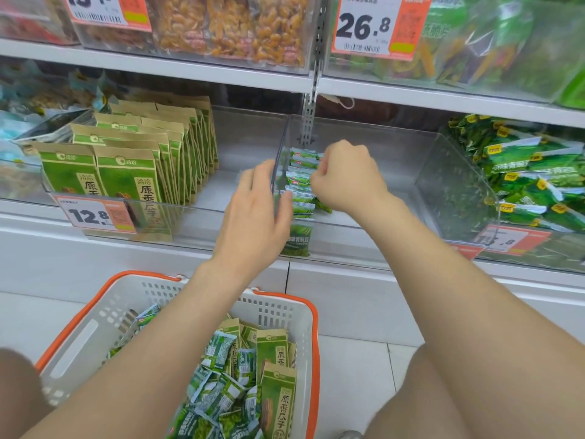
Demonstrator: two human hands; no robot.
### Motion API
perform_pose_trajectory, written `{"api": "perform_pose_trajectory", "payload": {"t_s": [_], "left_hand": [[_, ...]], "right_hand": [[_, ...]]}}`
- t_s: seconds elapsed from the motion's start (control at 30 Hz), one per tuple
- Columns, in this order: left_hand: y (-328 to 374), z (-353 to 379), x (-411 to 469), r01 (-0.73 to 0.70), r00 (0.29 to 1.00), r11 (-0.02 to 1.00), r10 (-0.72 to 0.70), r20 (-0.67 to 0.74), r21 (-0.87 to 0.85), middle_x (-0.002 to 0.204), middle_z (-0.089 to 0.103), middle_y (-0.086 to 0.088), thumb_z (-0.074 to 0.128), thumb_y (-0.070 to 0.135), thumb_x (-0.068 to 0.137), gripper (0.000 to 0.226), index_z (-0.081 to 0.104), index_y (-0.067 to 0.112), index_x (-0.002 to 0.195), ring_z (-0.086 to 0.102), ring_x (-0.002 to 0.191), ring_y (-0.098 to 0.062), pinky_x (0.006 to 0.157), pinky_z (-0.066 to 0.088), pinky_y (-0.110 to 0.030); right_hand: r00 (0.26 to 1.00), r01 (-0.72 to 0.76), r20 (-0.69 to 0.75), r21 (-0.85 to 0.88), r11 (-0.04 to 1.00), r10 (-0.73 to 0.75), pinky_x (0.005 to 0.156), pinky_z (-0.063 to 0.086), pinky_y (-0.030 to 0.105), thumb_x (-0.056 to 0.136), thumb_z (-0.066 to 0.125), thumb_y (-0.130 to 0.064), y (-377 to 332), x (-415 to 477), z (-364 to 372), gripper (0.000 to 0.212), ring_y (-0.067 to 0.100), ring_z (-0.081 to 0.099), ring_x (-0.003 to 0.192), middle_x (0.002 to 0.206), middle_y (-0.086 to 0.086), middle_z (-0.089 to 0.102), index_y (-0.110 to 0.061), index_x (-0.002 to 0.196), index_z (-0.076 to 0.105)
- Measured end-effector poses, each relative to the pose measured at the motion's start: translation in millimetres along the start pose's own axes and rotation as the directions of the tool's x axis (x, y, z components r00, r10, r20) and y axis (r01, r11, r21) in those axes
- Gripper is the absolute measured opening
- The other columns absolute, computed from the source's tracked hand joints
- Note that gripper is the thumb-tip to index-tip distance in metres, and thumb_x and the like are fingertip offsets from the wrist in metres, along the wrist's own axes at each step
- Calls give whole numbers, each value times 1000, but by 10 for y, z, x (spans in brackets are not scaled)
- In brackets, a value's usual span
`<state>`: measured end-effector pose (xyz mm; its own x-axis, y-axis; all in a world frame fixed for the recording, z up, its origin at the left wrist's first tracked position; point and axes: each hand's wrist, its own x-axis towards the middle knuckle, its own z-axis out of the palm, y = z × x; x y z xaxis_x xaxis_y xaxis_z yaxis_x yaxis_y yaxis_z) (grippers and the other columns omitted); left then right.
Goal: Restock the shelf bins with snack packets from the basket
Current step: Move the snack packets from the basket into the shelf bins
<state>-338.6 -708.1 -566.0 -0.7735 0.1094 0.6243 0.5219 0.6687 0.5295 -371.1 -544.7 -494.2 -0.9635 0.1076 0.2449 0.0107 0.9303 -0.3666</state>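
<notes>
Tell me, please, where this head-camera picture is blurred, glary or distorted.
Head view: the left hand is slightly motion-blurred; reflections on the clear bin front veil the lower-right price tag; wide-angle distortion bows the shelf edge; the 26.8 tag is sharp.

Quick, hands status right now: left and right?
Left hand: open, fingers straight against the clear divider.
Right hand: curled, pinching the small green packets.

I'm standing in a shop's snack aisle: white shelves (190, 68) are carrying clear bins (456, 172) of snack packets (126, 179), big price tags (364, 26) are hanging on the bin fronts, and an orange-rimmed shopping basket (95, 327) is sitting on the tiled floor (364, 359) below.
</notes>
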Motion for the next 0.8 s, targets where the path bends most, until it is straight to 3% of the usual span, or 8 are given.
{"api": "perform_pose_trajectory", "payload": {"t_s": [0.1, 0.23, 0.33, 0.4, 0.53, 0.67, 0.73, 0.8], "left_hand": [[-5, -115, -106, -92, 985, 995, 87, -152, -29, 125, 57, -12, 53, 7, 103, 29, 57, 3, 131, 55, 115, -30, 97, 46, -43], [-111, -228, -425, -138, 956, 981, 168, -243, 134, 102, 55, -11, 55, -5, 93, 18, 61, 6, 105, 55, 87, -35, 73, 47, -49], [-379, -182, -749, -47, 999, 984, 46, 11, 170, 98, 52, 1, 59, 5, 90, 17, 57, 18, 100, 56, 73, -33, 55, 47, -46], [-586, -134, -943, -32, 962, 965, -41, 269, 260, 96, 51, 6, 60, 11, 90, 16, 56, 25, 96, 60, 75, -31, 55, 46, -41], [-768, -77, -1286, -86, 689, 904, -250, 680, 419, 94, 59, 5, 55, 16, 93, 17, 54, 32, 88, 64, 90, -26, 65, 46, -34], [-941, 65, -1692, -166, 354, 854, -416, 838, 494, 108, 66, -9, 50, 8, 97, 25, 67, 21, 110, 62, 95, -28, 76, 55, -38], [-1080, 140, -1881, -181, 193, 847, -468, 862, 500, 138, 55, -11, 49, -4, 96, 49, 59, 24, 135, 62, 111, -31, 87, 57, -44], [-1161, 191, -2022, -219, 100, 842, -484, 870, 493, 166, 22, -11, 50, -14, 93, 77, 39, 28, 157, 55, 130, -39, 91, 56, -45]], "right_hand": [[992, 108, 73, -20, 994, -107, 68, 49, 35, 76, 57, -28, -258, -426, -176, 13, 35, 57, 88, 79, 7, 57, -16, 77, 60], [890, 290, 404, -137, 947, -214, 54, 37, 29, 77, 62, -22, -459, -912, -156, 23, 28, 54, 66, 65, 3, 47, -15, 64, 45], [734, 440, 645, -213, 872, -213, 54, 39, 28, 86, 62, -22, -511, -1140, 110, 24, 25, 56, 66, 71, 3, 51, -16, 66, 49], [634, 512, 753, -234, 827, -179, 53, 41, 29, 92, 59, -20, -511, -1266, 332, 21, 22, 55, 63, 74, 2, 55, -14, 73, 52], [511, 596, 852, -257, 761, -113, 55, 44, 31, 97, 54, -15, -523, -1453, 625, 19, 20, 53, 68, 84, 3, 55, -14, 78, 51], [474, 641, 869, -231, 732, -140, 55, 40, 31, 98, 52, -10, -570, -1503, 725, 27, 22, 47, 66, 80, 4, 49, -13, 72, 43], [460, 652, 873, -208, 730, -162, 54, 38, 30, 97, 51, -9, -601, -1493, 767, 24, 23, 44, 63, 80, 6, 49, -12, 73, 46], [449, 663, 875, -190, 724, -181, 53, 37, 31, 97, 50, -9, -632, -1472, 801, 19, 22, 44, 63, 79, 5, 50, -11, 78, 49]]}}
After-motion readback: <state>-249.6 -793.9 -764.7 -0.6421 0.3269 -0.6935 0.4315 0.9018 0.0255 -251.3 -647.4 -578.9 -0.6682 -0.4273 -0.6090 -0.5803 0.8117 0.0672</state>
